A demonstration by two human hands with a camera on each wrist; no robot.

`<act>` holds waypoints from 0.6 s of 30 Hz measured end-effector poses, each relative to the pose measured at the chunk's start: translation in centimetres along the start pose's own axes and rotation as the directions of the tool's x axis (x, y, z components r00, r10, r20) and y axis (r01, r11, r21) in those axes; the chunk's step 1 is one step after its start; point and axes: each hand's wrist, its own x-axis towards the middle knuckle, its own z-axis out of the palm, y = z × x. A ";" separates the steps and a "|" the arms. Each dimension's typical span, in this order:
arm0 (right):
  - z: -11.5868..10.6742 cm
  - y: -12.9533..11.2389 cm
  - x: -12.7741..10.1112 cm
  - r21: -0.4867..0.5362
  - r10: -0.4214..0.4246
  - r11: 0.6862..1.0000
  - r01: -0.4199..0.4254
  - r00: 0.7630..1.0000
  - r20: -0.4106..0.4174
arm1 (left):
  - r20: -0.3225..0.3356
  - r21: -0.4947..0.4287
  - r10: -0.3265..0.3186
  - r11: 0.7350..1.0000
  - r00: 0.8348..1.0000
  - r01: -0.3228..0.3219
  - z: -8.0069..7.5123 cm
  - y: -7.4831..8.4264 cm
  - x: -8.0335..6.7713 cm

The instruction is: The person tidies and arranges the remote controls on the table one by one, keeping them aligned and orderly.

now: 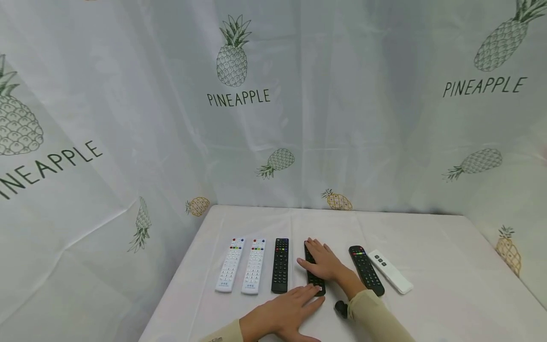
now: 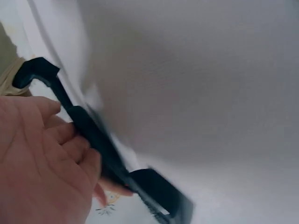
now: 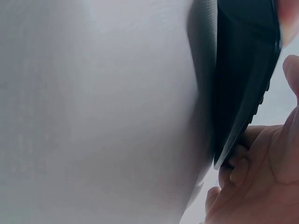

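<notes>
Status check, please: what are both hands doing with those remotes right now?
Right hand flat on black remote, fourth in row. Left hand touches its near end. Neighbouring black remotes close on both sides.

two bare hands, beige long sleeves, black wrist-worn camera mount [image 1: 341, 308] on right wrist
</notes>
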 end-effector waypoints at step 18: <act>0.8 -0.4 0.6 0.015 -0.020 1.000 0.019 1.000 0.003 | 0.072 -0.057 -0.031 0.998 0.997 0.035 0.8 -0.7 -0.7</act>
